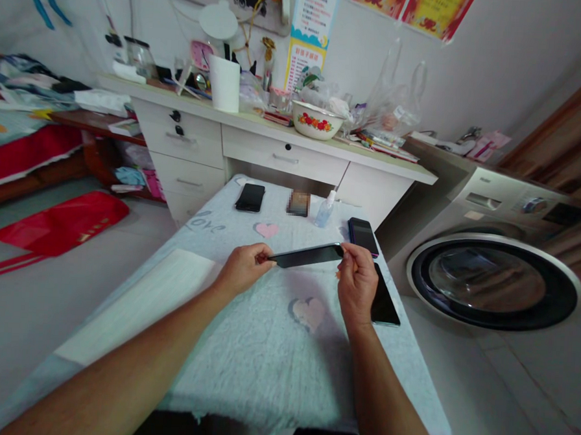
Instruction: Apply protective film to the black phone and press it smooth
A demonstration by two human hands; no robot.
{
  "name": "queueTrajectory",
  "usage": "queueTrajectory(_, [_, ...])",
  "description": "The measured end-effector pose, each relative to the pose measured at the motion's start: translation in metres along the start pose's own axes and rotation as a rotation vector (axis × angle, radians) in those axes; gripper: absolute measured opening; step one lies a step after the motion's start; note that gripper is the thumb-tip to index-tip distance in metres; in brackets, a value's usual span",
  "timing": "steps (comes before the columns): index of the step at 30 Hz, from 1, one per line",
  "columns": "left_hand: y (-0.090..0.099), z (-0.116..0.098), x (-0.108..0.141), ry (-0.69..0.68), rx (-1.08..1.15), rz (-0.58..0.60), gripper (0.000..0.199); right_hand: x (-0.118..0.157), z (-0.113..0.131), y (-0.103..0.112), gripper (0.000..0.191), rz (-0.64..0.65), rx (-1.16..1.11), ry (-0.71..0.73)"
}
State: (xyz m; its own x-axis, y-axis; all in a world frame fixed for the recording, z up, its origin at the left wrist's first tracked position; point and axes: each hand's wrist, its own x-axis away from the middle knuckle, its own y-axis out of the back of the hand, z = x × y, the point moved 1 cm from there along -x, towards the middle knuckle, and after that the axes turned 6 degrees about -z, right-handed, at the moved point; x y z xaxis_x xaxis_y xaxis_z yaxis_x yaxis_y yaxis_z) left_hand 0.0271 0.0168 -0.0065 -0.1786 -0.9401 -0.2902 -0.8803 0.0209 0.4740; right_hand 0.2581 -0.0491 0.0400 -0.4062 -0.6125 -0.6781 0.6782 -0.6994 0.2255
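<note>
Forearms are spanning the cloth-covered counter; left hand and right hand are pinching opposite ends of what is probably a dark smartphone, already raised above it, while three other dark devices are lying unheld.

The room's light was soft and a little dim — my right forearm laid a blurry shadow beside it on the tablecloth. The wide lens stretched the washing machine toward the frame's edge — and coarse pixels masked one small item.
</note>
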Motion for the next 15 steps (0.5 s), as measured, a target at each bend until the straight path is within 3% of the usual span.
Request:
queueTrajectory(8, [-0.001,-0.003,-0.002,0.012,-0.013,0.009,0.013,-0.003,-0.004,0.000,0.022,-0.006,0.061,0.121])
queueTrajectory(15, [0.009,-0.008,-0.003,0.007,-0.095,0.003,0.010,-0.005,0.002,-0.007,0.021,0.028,0.083,0.173])
